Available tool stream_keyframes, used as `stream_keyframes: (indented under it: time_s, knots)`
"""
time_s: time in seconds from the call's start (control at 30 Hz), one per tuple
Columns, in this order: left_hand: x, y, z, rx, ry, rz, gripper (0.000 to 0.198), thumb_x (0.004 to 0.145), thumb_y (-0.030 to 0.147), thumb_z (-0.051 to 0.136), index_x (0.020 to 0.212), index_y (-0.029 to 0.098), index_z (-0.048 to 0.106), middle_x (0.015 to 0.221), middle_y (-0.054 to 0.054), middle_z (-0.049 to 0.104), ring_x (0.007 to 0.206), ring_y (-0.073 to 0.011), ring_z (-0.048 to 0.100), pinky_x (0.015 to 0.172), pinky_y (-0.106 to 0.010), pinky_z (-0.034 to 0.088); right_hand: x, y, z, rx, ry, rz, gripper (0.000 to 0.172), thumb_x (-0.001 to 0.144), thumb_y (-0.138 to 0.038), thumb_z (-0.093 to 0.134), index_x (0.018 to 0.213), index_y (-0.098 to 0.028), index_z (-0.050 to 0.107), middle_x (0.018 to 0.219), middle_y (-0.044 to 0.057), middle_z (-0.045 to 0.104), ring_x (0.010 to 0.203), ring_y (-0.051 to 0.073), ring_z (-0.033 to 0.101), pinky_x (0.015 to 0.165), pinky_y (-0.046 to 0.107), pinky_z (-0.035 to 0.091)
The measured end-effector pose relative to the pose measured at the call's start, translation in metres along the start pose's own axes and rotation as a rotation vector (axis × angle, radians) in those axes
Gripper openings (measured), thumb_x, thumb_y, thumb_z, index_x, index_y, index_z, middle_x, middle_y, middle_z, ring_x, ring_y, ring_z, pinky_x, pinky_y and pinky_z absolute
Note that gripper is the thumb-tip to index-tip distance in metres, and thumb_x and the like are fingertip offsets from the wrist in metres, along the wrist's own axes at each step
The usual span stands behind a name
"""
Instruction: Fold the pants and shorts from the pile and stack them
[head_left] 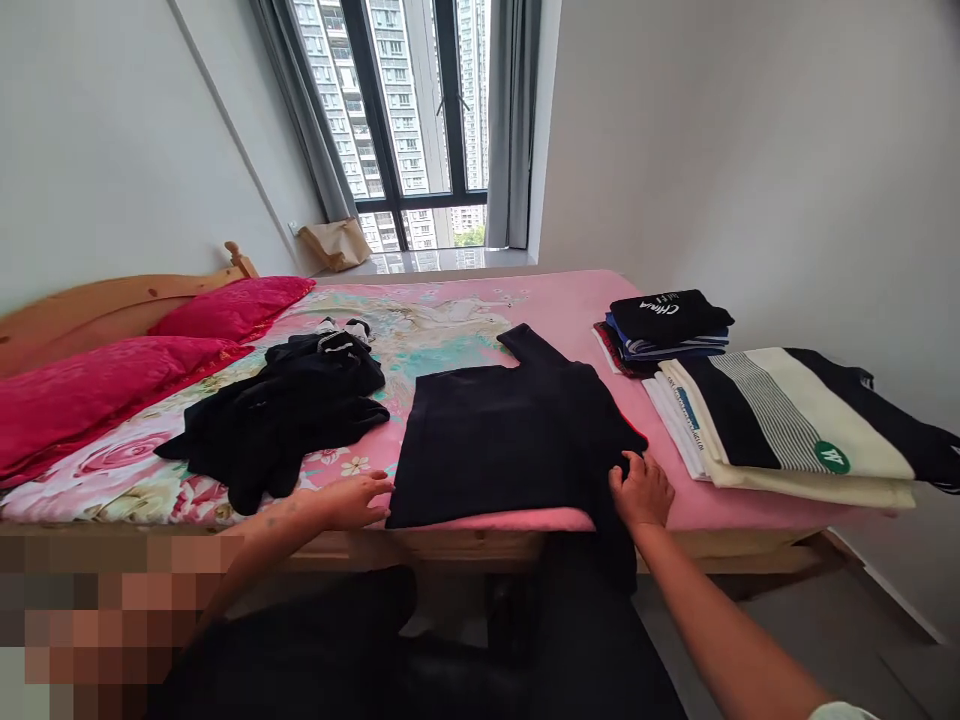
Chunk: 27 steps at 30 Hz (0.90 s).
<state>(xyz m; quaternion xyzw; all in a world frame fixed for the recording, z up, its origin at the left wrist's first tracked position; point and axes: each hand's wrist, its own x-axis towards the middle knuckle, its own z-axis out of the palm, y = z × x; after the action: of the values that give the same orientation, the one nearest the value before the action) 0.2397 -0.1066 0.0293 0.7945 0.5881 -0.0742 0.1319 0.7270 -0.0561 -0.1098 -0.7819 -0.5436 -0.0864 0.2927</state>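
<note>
A black T-shirt (pixel 502 435) lies spread flat on the bed, its hem to the left and its red-edged neckline to the right. One sleeve points to the window; the near sleeve hangs over the bed's front edge. My left hand (pixel 360 502) is at the near hem corner, fingers stretched out, fingertips at the cloth's edge. Beside the neckline, my right hand (pixel 643 490) rests on the near shoulder with its fingers apart and slightly bent. Left of the shirt is a loose heap of black clothes (pixel 289 410).
On the right stand a folded clothes stack (pixel 667 325) and a larger pile topped by a cream-and-black striped shirt (pixel 795 415). Red pillows (pixel 112 395) lie by the wooden headboard (pixel 112 300). A paper bag (pixel 336 245) sits near the window. My legs are close to the bed's wooden edge (pixel 465 547).
</note>
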Motion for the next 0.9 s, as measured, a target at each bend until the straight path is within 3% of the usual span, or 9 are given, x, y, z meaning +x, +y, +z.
stream_keyframes:
  time_s: [0.1,0.17,0.43,0.6,0.7,0.8,0.9]
  knots:
    - [-0.014,-0.005,-0.005,-0.001,0.063,0.011,0.036,0.081,0.036,0.049,0.109,0.023,0.068,0.117,-0.007,0.065,0.111,-0.0234,0.059,0.099,-0.035,0.042,0.0,0.0,0.0,0.01,-0.003,0.008,0.038,0.085,-0.031,0.045,0.118,-0.017,0.056,0.127,0.014,0.05,0.117,0.028,0.045,0.093,0.042,0.036]
    - [-0.01,0.001,-0.003,-0.015,0.113,0.047,0.036,0.085,0.038,0.046,0.11,0.023,0.067,0.118,-0.007,0.065,0.111,-0.0216,0.058,0.1,-0.033,0.042,-0.001,0.0,-0.001,0.012,-0.002,0.007,0.038,0.084,-0.031,0.045,0.118,-0.017,0.056,0.126,0.014,0.05,0.117,0.028,0.045,0.093,0.043,0.036]
    - [0.056,0.048,0.019,-0.015,0.268,0.244,0.046,0.088,0.04,0.046,0.133,0.028,0.048,0.147,-0.006,0.038,0.137,-0.0229,0.03,0.112,-0.043,0.025,0.001,0.002,0.002,0.01,-0.003,-0.065,0.041,0.085,-0.033,0.04,0.117,-0.014,0.055,0.125,0.017,0.051,0.117,0.029,0.046,0.095,0.043,0.038]
    - [0.082,0.041,0.061,0.009,0.397,-0.048,0.05,0.089,0.04,0.041,0.138,0.026,0.042,0.15,-0.008,0.033,0.138,-0.027,0.028,0.111,-0.051,0.023,0.017,0.014,0.008,0.154,-0.036,-0.076,0.047,0.083,-0.043,0.041,0.117,-0.013,0.052,0.119,0.016,0.056,0.114,0.028,0.05,0.096,0.043,0.039]
    - [0.086,0.029,0.085,-0.026,0.511,-0.1,0.056,0.088,0.046,0.038,0.138,0.022,0.041,0.15,-0.008,0.033,0.139,-0.0261,0.026,0.113,-0.048,0.022,0.038,0.019,0.004,0.283,-0.087,-0.004,0.057,0.081,-0.051,0.045,0.121,-0.011,0.046,0.117,0.017,0.057,0.111,0.028,0.054,0.096,0.042,0.041]
    - [0.085,0.021,0.095,-0.126,0.615,-0.178,0.067,0.084,0.054,0.038,0.136,0.012,0.042,0.147,-0.015,0.036,0.137,-0.027,0.029,0.112,-0.043,0.026,0.066,0.021,-0.002,0.28,-0.187,0.066,0.063,0.081,-0.053,0.046,0.126,-0.009,0.041,0.115,0.018,0.059,0.105,0.026,0.058,0.09,0.037,0.045]
    - [0.077,0.017,0.092,-0.229,0.614,-0.355,0.077,0.077,0.063,0.036,0.131,0.008,0.044,0.136,-0.019,0.048,0.128,-0.0313,0.043,0.108,-0.045,0.032,0.093,0.025,-0.003,0.213,-0.247,0.083,0.056,0.083,-0.05,0.043,0.123,-0.01,0.047,0.109,0.016,0.061,0.1,0.025,0.06,0.084,0.035,0.045]
